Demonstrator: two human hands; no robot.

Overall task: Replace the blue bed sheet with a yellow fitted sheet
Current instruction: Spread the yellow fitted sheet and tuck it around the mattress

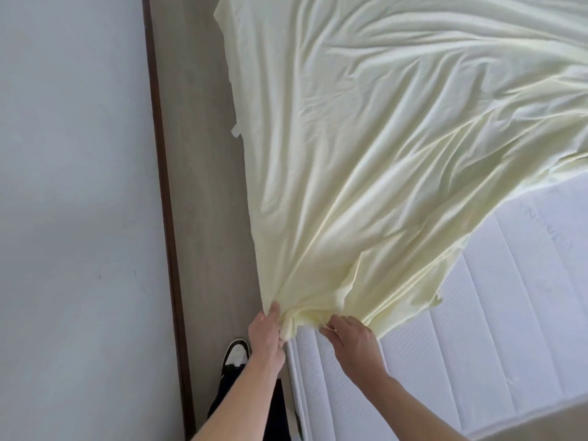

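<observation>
The pale yellow fitted sheet (pixel 381 138) is spread wrinkled over most of the white quilted mattress (pixel 496 329). Its near corner is bunched at the mattress's front left corner. My left hand (pixel 267 332) grips that bunched corner from the left side. My right hand (pixel 353 338) pinches the sheet's edge just to the right of it, over the bare mattress. The mattress's lower right part lies uncovered. No blue sheet is in view.
A narrow strip of grey wood-look floor (pixel 197 186) runs between the bed and the white wall (pixel 73 186), edged by a dark brown baseboard (pixel 162 186). My black-and-white shoe (pixel 236 353) stands on that strip beside the mattress corner.
</observation>
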